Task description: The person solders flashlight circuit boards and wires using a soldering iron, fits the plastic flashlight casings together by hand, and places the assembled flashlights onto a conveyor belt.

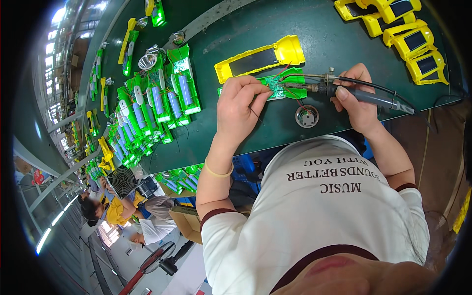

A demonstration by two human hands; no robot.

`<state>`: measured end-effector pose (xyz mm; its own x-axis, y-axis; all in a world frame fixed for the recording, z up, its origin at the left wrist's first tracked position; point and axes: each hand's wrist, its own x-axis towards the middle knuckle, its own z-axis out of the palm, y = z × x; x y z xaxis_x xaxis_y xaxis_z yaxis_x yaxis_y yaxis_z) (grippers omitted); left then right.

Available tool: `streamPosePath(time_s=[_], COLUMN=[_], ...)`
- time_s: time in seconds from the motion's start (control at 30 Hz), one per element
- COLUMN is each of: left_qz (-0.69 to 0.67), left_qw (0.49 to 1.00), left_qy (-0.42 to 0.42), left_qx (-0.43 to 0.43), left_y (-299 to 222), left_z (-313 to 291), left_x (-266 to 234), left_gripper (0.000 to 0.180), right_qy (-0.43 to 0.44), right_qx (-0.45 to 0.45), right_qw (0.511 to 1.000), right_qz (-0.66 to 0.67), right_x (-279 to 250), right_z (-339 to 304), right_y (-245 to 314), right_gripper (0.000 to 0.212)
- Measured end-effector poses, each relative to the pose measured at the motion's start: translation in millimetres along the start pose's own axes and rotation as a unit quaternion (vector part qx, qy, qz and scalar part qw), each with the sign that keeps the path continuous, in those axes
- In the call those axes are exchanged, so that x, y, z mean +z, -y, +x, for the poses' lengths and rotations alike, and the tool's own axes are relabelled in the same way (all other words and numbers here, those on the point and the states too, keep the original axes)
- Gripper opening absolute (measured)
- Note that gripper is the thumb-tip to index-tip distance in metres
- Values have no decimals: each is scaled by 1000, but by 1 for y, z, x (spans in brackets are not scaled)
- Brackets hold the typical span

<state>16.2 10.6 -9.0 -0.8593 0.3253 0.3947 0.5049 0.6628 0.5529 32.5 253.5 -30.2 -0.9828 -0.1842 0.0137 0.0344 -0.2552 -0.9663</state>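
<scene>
My right hand [358,105] is wrapped round a soldering iron [373,98] with a dark handle, and a thin feed tube is clamped alongside it. The iron's tip reaches the green circuit board [277,89], which lies in a bright green plastic housing [296,78]. At the board's left side, the fingers of my left hand [241,105] are pinched together, with a thin dark wire trailing below them. Red wires run from the board to a round metal lamp head [307,116] on the bench. Just beyond lies a yellow casing [231,71] with a dark panel.
Many green housings [157,101] with blue cylindrical cells crowd the left of the green bench [206,142]. Yellow casings [417,42] are piled at the far right. A black cable [427,118] hangs at the right edge. An open carton [187,223] and other people are lower left.
</scene>
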Motion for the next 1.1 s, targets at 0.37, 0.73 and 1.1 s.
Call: streamPosePath(time_s=[0.37,0.73,1.1], left_qz=[81,2,80], left_qw=[996,998,986], left_qy=[-17,51,41], left_qx=[-30,36,144], left_y=[-10,-3,3], left_z=[4,-2,2], left_x=[-29,-27,-12], left_gripper=[27,23,22], right_qy=[-28,-24,-10], right_qx=[-8,-3,1], right_qw=[999,999,1000], right_qz=[19,37,23], right_x=[0,1,-3], right_z=[2,-1,-2], right_y=[0,1,-2], right_gripper=[24,23,22])
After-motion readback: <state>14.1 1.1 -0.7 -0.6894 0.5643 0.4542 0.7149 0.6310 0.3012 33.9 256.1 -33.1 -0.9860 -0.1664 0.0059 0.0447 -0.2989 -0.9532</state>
